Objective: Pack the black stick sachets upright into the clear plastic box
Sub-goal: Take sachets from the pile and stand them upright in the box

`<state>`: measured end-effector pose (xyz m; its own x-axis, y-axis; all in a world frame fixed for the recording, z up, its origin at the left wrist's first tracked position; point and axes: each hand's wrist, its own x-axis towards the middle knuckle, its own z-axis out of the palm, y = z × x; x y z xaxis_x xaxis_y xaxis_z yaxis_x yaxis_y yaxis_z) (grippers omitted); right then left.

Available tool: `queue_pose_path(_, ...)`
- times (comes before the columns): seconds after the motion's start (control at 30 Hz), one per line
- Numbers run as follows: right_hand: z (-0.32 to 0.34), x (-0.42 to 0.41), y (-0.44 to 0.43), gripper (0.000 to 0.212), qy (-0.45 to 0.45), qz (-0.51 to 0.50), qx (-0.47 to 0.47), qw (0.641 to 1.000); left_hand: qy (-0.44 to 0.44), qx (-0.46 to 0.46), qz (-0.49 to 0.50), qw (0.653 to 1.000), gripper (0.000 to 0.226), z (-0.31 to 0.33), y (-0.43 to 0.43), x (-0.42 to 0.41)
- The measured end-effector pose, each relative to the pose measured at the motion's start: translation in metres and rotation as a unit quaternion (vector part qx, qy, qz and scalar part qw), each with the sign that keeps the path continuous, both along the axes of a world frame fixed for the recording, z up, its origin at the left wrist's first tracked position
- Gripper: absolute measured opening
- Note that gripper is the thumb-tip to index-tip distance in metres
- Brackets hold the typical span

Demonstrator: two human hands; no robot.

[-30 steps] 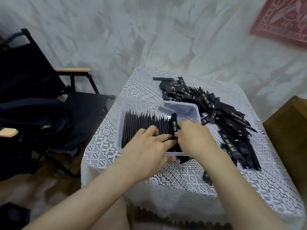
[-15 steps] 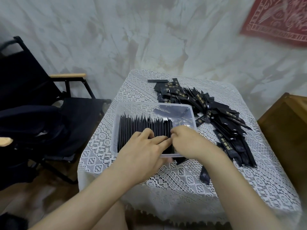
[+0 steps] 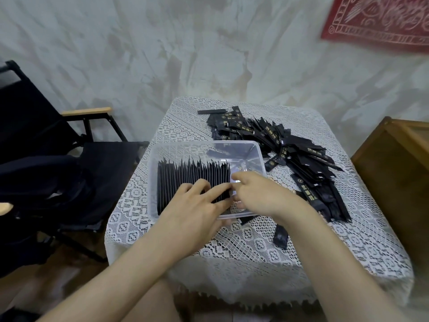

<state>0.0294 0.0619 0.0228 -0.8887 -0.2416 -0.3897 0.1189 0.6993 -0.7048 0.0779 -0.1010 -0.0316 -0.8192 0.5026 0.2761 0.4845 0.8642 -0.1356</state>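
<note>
A clear plastic box (image 3: 204,144) stands on the lace-covered table (image 3: 329,242). Its left part holds a tight row of black stick sachets (image 3: 185,173) standing upright; its right part shows bare bottom. My left hand (image 3: 192,210) lies over the near part of the row, fingers straight and pressing on the sachet tops. My right hand (image 3: 262,194) reaches into the box at the row's right end. Its fingers curl down and its thumb and fingertips pinch the last sachet there, which they mostly hide. A loose pile of sachets (image 3: 290,154) lies right of the box.
One stray sachet (image 3: 281,237) lies on the cloth near the front, under my right forearm. A black folding chair (image 3: 69,159) stands left of the table, a wooden cabinet (image 3: 394,173) right of it. A red cloth (image 3: 383,19) hangs on the wall.
My right hand has pushed the sachet it held upright down into the row's right end. My left hand has stayed on the row. The camera view has shifted slightly.
</note>
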Motion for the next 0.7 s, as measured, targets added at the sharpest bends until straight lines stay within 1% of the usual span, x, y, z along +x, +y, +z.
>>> queue_pose_path(0.17, -0.003, -0.004, 0.0, 0.035, -0.004, -0.006, 0.007, 1.0, 0.001, -0.009, 0.0, 1.0, 0.051, 0.001, 0.0, 0.0)
queue_pose_path(0.33, -0.006, -0.006, 0.004, 0.034, 0.003, 0.014, 0.005, 1.0, -0.001, -0.025, -0.015, 1.0, 0.054, 0.002, 0.0, -0.002)
queue_pose_path(0.5, -0.008, -0.007, 0.007, 0.035, 0.005, 0.032, 0.004, 0.999, 0.0, -0.029, -0.007, 1.0, 0.056, 0.003, 0.001, 0.0)
queue_pose_path(0.63, -0.006, -0.002, 0.012, 0.04, 0.013, 0.032, -0.028, 0.999, 0.0, -0.032, -0.003, 0.999, 0.059, 0.004, 0.002, 0.001)
queue_pose_path(0.7, -0.004, 0.005, 0.017, 0.041, 0.012, 0.014, -0.095, 0.995, 0.005, -0.031, -0.004, 1.0, 0.058, 0.002, 0.001, 0.002)
